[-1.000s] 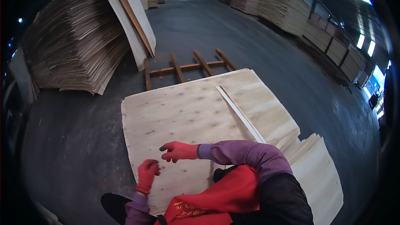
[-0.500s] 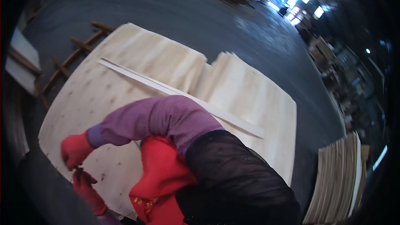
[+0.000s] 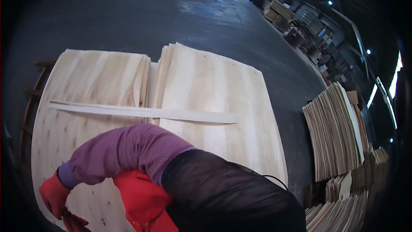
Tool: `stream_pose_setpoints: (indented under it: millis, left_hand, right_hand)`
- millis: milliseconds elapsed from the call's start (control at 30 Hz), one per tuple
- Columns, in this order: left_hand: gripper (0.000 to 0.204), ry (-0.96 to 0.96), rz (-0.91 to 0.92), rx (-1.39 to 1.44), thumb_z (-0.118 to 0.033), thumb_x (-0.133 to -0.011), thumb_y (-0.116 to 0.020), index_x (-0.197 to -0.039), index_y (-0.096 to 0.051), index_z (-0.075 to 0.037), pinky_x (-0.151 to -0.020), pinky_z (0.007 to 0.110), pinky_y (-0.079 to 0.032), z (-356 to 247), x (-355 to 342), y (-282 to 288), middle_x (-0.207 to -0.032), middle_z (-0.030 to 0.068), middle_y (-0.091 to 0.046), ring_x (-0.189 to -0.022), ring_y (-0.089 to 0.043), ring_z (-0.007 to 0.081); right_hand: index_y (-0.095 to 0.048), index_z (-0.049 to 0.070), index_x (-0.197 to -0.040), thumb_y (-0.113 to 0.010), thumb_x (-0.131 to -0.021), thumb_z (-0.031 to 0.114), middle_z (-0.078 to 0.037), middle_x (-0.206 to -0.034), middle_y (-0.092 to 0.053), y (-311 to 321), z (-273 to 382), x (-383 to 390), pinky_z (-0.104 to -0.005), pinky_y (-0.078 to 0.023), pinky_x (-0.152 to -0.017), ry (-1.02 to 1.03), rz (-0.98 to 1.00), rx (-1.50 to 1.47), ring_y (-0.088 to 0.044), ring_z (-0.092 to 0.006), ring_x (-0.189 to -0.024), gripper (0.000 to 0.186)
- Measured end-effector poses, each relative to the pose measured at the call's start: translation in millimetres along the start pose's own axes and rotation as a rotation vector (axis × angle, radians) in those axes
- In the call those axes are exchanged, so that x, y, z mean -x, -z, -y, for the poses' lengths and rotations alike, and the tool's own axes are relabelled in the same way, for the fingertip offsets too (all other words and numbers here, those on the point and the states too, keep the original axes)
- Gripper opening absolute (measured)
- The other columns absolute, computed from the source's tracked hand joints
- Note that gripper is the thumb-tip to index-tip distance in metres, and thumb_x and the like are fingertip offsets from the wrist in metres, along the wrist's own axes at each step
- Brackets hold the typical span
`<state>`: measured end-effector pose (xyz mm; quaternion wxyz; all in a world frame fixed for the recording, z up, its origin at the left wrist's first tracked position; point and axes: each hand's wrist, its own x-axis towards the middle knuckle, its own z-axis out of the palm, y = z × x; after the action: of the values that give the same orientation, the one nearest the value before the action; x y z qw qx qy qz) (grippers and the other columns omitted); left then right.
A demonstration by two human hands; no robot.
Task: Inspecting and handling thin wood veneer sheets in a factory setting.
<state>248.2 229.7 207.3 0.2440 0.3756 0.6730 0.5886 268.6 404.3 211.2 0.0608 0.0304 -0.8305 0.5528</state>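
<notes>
My right arm, in a purple striped sleeve, reaches across to the lower left. My right hand, in a red glove, is closed with its fingers pointing down at the edge of a stack of pale wood veneer sheets. Just below it, touching its fingertips, is my red-gloved left hand, partly cut off by the lower edge. Its fingers look bent together; anything between the two hands is too small to make out. A long, narrow veneer strip lies across the sheets, beyond my arm.
A gap divides the far part of the stack in two. A brown wooden frame stands along its left side. More veneer stacks rise at the right. Grey concrete floor stretches beyond, with stacked goods along the far right.
The view has turned, so the veneer stack now sits straighter and further left. Both hands appear lower at the left, still close together. More veneer piles show at the right.
</notes>
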Motion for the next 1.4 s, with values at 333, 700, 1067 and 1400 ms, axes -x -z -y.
stream_pose_setpoints:
  millis: [333, 700, 1067, 1400]
  left_hand:
    - [0.022, 0.023, -0.005, -0.007, -0.019, -0.087, -0.049, -0.073, -0.049, -0.003, -0.058, 0.03, -0.038, 19.1, -20.0, -10.3, -0.064, 0.0048, -0.044, -0.06, -0.044, 0.0162]
    - [0.021, 0.003, -0.067, -0.073, -0.02, -0.089, -0.048, -0.081, -0.054, -0.001, -0.057, 0.027, -0.038, 44.8, -6.5, 18.0, -0.065, 0.0037, -0.044, -0.06, -0.043, 0.0139]
    - [0.019, 0.185, -0.201, 0.245, -0.022, -0.091, -0.052, -0.094, -0.056, -0.003, -0.049, 0.022, -0.029, 27.6, 23.3, 21.5, -0.064, -0.0013, -0.038, -0.055, -0.035, 0.0086]
    - [0.011, 0.215, -0.25, 0.422, -0.018, -0.089, -0.056, -0.09, -0.053, -0.007, -0.049, 0.021, -0.032, 47.7, 46.9, 62.2, -0.064, -0.0017, -0.041, -0.054, -0.038, 0.0081]
  right_hand:
    - [-0.073, 0.01, -0.083, -0.07, -0.071, 0.029, 0.001, -0.079, -0.07, 10.1, -35.3, -9.2, -0.0248, -0.049, -0.07, -0.107, -0.006, -0.081, -0.065, -0.0103, -0.074, 0.022]
    - [-0.073, 0.013, -0.084, -0.067, -0.074, 0.032, 0.002, -0.078, -0.07, -11.0, -43.9, -28.4, -0.0256, -0.048, -0.071, -0.046, 0.134, 0.042, -0.065, -0.01, -0.076, 0.022]
    - [-0.072, 0.007, -0.077, -0.063, -0.072, 0.021, -0.002, -0.069, -0.068, -43.4, -23.7, -30.8, -0.0265, -0.049, -0.063, -0.035, 0.161, -0.013, -0.064, -0.011, -0.066, 0.017]
    - [-0.071, 0.006, -0.075, -0.065, -0.07, 0.024, -0.005, -0.068, -0.068, -81.2, -3.0, -50.1, -0.028, -0.049, -0.063, 0.005, 0.31, -0.017, -0.064, -0.0125, -0.065, 0.019]
